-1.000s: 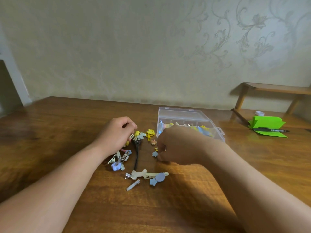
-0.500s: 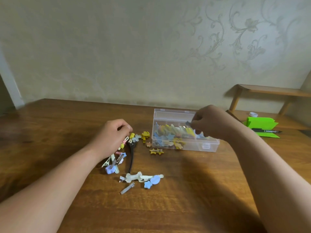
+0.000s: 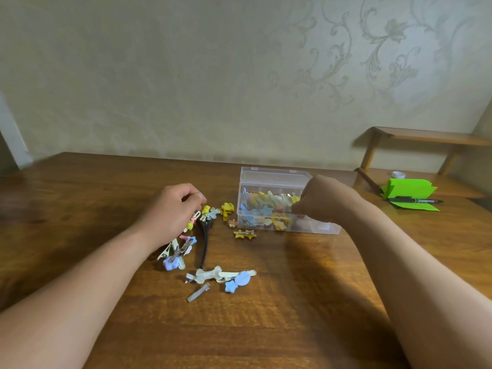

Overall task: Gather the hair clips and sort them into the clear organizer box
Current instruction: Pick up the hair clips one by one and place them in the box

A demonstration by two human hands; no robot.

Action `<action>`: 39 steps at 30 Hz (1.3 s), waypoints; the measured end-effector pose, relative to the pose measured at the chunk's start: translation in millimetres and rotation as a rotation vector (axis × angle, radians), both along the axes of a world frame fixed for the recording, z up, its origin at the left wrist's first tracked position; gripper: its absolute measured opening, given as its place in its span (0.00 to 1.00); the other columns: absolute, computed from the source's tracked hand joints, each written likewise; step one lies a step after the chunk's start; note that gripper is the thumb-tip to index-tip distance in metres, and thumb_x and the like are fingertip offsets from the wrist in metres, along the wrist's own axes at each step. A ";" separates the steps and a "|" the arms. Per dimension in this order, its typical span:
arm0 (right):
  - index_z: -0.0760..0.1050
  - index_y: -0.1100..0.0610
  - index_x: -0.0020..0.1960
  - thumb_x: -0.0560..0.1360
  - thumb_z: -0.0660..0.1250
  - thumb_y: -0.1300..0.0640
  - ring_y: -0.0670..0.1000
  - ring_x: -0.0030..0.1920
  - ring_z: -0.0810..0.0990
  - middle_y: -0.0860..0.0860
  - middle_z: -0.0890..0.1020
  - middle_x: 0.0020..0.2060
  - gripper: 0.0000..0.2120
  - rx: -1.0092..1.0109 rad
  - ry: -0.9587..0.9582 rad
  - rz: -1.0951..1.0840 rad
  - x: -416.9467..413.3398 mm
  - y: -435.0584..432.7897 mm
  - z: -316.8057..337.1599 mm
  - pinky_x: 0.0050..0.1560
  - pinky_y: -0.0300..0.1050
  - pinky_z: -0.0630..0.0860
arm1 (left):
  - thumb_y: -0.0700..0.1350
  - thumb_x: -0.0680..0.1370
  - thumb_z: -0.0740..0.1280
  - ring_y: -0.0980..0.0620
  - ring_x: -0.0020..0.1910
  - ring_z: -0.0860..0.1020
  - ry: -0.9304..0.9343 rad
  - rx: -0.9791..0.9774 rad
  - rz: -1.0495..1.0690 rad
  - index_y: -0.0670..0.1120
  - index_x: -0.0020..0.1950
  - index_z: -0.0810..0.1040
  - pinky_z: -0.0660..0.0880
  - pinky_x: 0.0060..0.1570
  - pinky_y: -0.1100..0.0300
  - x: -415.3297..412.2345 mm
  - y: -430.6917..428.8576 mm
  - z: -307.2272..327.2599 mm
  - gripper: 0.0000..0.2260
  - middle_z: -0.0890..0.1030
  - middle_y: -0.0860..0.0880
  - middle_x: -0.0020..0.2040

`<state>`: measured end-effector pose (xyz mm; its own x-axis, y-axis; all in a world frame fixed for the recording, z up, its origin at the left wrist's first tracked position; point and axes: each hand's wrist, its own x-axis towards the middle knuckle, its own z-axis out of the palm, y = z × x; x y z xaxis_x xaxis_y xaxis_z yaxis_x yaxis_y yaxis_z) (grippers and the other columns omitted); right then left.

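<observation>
Several glossy star-shaped clips (image 3: pixel 245 233), clear box (image 3: pixel 274 179)

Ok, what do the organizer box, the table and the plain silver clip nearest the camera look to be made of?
The organizer box looks like clear, glossy plastic: the clips inside show through its walls. The table looks like wood or wood veneer, polished: brown grain with a soft sheen. The silver clip is probably bare metal: flat, grey and reflective.

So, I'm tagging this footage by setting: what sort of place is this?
Most likely a room in a home: a wooden table stands against a wall with embossed floral wallpaper, and loose hair clips lie on it beside a clear organizer box.
</observation>
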<state>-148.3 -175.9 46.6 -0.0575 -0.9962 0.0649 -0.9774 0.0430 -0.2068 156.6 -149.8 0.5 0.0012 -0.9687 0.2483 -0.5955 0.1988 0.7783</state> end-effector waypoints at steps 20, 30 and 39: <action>0.83 0.47 0.45 0.81 0.69 0.46 0.42 0.33 0.77 0.42 0.80 0.35 0.09 -0.264 -0.139 0.431 42.8 39.4 25.5 0.34 0.39 0.71 | 0.50 0.86 0.63 0.53 0.44 0.83 -0.001 -0.014 0.036 0.54 0.51 0.84 0.77 0.45 0.54 0.3 0.1 0.6 0.11 0.86 0.51 0.45; 0.85 0.44 0.62 0.79 0.69 0.49 0.51 0.52 0.83 0.45 0.85 0.49 0.13 -0.061 0.270 0.623 79.4 67.7 17.9 0.52 0.49 0.82 | 0.49 0.85 0.65 0.52 0.44 0.85 0.028 -0.008 0.026 0.54 0.50 0.85 0.83 0.52 0.46 0.5 2.0 1.3 0.10 0.87 0.51 0.46; 0.83 0.51 0.53 0.80 0.67 0.50 0.54 0.48 0.83 0.50 0.84 0.48 0.08 -0.093 0.377 0.593 82.2 64.8 4.8 0.46 0.50 0.83 | 0.48 0.86 0.64 0.51 0.43 0.84 0.036 0.003 0.018 0.53 0.51 0.84 0.80 0.46 0.52 -0.8 1.5 1.5 0.10 0.86 0.52 0.47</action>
<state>-66.1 -111.1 51.4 0.5360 -0.8421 0.0600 -0.8364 -0.5200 0.1734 155.9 -148.3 2.0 0.0271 -0.9691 0.2450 -0.5706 0.1862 0.7998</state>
